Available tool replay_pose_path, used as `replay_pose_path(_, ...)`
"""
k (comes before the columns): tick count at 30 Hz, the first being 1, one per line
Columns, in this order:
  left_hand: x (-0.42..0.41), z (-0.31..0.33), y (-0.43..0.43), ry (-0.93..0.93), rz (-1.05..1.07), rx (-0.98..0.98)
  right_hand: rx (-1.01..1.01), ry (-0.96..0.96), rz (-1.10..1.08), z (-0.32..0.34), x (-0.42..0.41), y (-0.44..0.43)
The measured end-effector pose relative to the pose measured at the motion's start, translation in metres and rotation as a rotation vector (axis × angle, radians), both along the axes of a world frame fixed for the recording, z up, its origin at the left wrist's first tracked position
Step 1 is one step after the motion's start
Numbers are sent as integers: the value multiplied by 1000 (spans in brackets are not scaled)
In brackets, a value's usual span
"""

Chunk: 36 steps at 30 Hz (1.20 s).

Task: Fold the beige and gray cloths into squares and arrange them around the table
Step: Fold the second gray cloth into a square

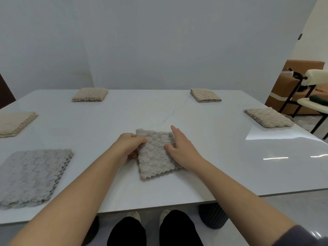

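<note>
A folded gray cloth (156,155) lies in the middle near the table's front edge. My left hand (130,144) grips its left edge with curled fingers. My right hand (181,146) rests flat on its right side, fingers straight. Another gray cloth (32,176) lies folded at the near left. Folded beige cloths sit around the white table (230,166): one at the left edge (16,123), one at the far left (90,94), one at the far right (205,95), one at the right edge (268,117).
A cream chair with black legs (312,96) stands off the table's right corner, with a brown cardboard box (291,86) behind it. Dark table legs (213,217) and my feet show below the front edge. A gray wall rises behind the table.
</note>
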<state>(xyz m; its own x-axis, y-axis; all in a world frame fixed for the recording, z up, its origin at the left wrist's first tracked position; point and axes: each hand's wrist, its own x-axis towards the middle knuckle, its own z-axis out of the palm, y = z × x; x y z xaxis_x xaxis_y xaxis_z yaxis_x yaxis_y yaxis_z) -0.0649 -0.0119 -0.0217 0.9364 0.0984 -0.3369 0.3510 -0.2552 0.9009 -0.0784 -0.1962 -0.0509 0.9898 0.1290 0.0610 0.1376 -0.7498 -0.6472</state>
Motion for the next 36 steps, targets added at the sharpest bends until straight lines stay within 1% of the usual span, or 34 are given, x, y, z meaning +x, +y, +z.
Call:
replay_pose_path(3,-7,2,-10,-43,-5,-313,357,50,-87,9,2,-8)
replay_pose_path(5,-10,3,-17,-56,0,-469,558,166,-175,13,7,-16)
replay_pose_path(7,-13,5,-26,-53,19,-550,664,295,-204,13,13,-29)
replay_pose_path(9,-17,3,-37,-29,22,-548,661,315,-250,12,12,-44)
replay_pose_path(10,-19,1,-44,-23,5,-485,612,288,-290,12,10,-54)
replay_pose_path(13,-25,-6,-69,-50,-92,-161,420,180,-385,16,-1,-82)
replay_pose_path(14,-26,-9,-77,-63,-114,-97,370,161,-402,17,-4,-92)
replay_pose_path(19,-36,-16,-123,-174,-301,34,181,126,-421,15,-19,-137)
replay_pose_path(23,-43,-20,-163,-318,-363,258,-19,81,-507,16,-30,-167)
replay_pose_path(25,-48,-20,-180,-389,-391,380,-102,97,-531,17,-32,-182)
replay_pose_path(30,-55,-22,-205,-575,-454,737,-155,189,-515,31,-37,-216)
replay_pose_path(31,-57,-25,-208,-596,-507,771,-159,196,-509,31,-37,-221)
replay_pose_path(34,-60,-34,-214,-590,-791,838,-173,170,-527,27,-36,-228)
replay_pose_path(36,-59,-41,-218,-566,-855,859,-218,129,-567,22,-36,-231)
